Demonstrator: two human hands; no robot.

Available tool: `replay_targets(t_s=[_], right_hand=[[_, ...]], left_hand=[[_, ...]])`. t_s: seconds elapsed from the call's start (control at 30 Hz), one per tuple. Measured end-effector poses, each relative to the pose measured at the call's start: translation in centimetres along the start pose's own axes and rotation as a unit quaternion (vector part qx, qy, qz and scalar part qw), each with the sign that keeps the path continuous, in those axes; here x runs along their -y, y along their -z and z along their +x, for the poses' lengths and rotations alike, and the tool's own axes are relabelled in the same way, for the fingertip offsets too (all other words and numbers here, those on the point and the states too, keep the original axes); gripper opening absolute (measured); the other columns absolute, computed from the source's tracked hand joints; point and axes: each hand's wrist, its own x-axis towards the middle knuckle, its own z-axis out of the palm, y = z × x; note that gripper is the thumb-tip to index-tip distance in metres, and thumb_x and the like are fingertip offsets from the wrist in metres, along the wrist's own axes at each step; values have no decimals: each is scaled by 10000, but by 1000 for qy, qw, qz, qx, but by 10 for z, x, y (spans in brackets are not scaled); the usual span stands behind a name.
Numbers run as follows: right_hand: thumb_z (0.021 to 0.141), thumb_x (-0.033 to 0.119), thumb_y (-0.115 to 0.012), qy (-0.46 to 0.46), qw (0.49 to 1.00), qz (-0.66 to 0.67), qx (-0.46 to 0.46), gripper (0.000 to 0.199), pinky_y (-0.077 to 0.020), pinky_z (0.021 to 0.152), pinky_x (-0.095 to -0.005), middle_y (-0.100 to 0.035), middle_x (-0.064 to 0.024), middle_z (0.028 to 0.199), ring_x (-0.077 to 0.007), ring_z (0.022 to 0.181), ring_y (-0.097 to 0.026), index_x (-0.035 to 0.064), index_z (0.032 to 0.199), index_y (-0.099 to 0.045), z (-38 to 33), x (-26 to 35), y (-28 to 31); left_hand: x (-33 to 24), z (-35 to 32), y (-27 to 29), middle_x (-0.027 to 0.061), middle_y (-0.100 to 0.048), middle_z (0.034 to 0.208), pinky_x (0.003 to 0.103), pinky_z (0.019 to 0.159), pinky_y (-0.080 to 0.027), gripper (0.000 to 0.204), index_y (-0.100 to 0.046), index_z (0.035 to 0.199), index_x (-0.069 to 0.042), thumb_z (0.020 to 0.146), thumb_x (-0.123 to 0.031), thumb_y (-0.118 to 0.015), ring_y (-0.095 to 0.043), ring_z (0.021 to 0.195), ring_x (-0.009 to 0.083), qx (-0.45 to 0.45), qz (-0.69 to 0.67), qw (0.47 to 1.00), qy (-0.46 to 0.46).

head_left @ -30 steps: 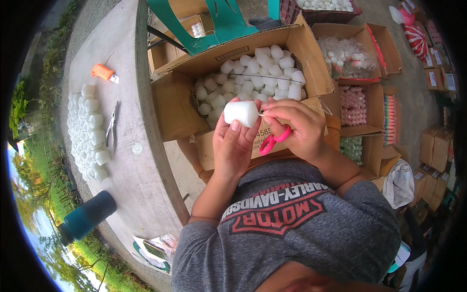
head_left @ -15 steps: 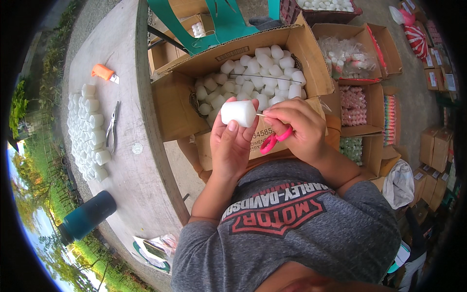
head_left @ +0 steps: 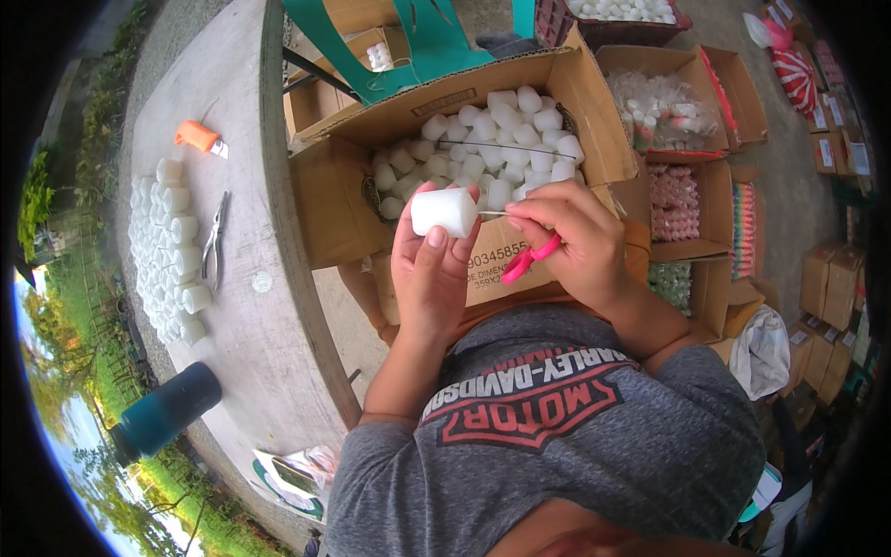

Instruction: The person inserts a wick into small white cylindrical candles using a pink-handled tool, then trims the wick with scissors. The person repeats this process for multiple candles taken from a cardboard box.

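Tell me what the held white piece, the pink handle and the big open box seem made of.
White piece: possibly foam, matte, given its even white surface; another plastic isn't ruled out.
Pink handle: likely smooth plastic, judging by its uniform bright colour.
Big open box: apparently cardboard, dull brown, shown by its folded flaps.

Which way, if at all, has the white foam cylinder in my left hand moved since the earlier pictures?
Yes: the cylinder shifted slightly left, toward the flat grey table, which stayed put.
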Motion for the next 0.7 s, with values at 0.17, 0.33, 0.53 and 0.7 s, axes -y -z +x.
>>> replay_targets(t_s=[0.17, 0.33, 0.53, 0.7], right_hand=[[691, -13, -742, 9, 1000, -17, -2, 224, -479, 594, -300, -590, -69, 804, -210, 699, -589, 30, 896, -662, 2, 3, 0], [693, -2, -739, 15, 999, -25, 18, 223, -483, 600, -309, -591, -70, 794, -219, 700, -595, 30, 897, -652, 2, 2, -3], [699, 7, -734, -40, 997, 8, 62, 303, -503, 616, -331, -632, -94, 829, -243, 745, -627, 43, 969, -602, 0, -7, -8], [702, 30, -738, -82, 994, 55, 52, 332, -509, 617, -342, -644, -91, 829, -245, 749, -633, 56, 1000, -595, -10, -12, -14]], left_hand=[[1, -2, -2, 156, -460, 1295, 404, 1031, -422, 497, -338, 1336, -7, 902, -103, -559, -440, 1256, 322, -9, 30, 999, 14], [8, -4, 0, 159, -457, 1299, 426, 1035, -409, 523, -327, 1350, -14, 890, -79, -567, -433, 1260, 337, 2, 57, 998, 8], [9, -1, 4, 135, -462, 1291, 396, 1032, -382, 526, -370, 1334, -23, 859, -27, -596, -448, 1237, 280, -2, 133, 990, -42], [13, -1, 6, 104, -492, 1248, 349, 957, -434, 567, -392, 1333, -35, 821, 34, -624, -502, 1157, 219, 3, 174, 984, -46]])
